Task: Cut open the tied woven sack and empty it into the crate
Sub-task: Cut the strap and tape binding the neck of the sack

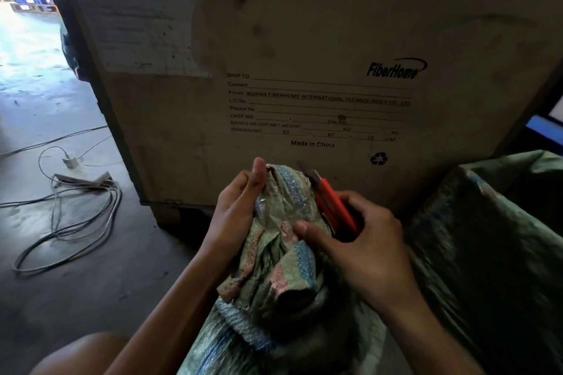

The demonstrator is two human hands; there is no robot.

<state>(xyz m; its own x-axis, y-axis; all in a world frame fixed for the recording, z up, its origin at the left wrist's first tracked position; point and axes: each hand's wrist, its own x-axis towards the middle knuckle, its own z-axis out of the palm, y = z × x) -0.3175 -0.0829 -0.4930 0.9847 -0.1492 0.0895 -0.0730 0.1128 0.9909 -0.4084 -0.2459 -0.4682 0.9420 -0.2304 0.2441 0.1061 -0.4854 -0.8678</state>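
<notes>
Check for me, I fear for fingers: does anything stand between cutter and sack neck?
Nothing visible does. The right hand holds the red cutter, blade beside the bunched neck of the woven sack. The left hand grips the neck on its far side, thumb clear of the blade.

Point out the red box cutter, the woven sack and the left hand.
box cutter (335,205): head view, middle of its red handle.
woven sack (274,277): head view, crumpled folds below its neck.
left hand (239,207): head view, middle of the hand gripping the sack's neck.
</notes>
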